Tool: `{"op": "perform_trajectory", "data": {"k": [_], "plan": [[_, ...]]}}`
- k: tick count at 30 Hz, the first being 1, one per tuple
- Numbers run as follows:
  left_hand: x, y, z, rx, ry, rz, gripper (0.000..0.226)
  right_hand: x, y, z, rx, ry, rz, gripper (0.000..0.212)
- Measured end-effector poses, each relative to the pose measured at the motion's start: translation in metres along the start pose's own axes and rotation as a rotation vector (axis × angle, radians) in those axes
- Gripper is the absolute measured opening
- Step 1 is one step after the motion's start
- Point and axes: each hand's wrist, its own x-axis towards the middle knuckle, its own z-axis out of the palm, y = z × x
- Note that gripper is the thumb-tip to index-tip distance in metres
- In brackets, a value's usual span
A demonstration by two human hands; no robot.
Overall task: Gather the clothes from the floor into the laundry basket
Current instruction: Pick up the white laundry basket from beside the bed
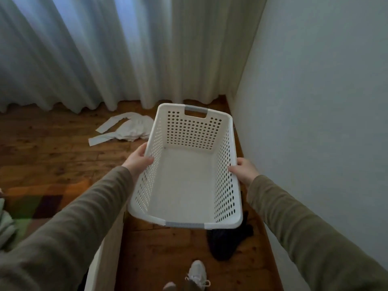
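while both hands grip its long rims, the basket (184,185) hangs empty above the wood floor (52,148), tilted away. the left hand (138,159) clasps the 9 o'clock rim, the right hand (244,170) the 3 o'clock rim. a white garment (128,129) lies on the floor at 10 o'clock, near the curtain (84,59). a dark garment (227,242) lies at 5 o'clock, partly under the basket, beside a shoe (196,271).
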Motion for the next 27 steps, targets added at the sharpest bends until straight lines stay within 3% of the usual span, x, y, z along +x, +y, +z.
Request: {"op": "perform_trajectory", "data": {"k": [10, 27], "plan": [[0.123, -0.095, 0.039, 0.078, 0.053, -0.070, 0.056, 0.121, 0.101, 0.047, 0.178, -0.100, 0.219, 0.035], [0.373, -0.316, 0.113, 0.179, 0.038, -0.004, 0.056, 0.376, 0.332, 0.160, 0.255, -0.044, 0.207, 0.036]]}}
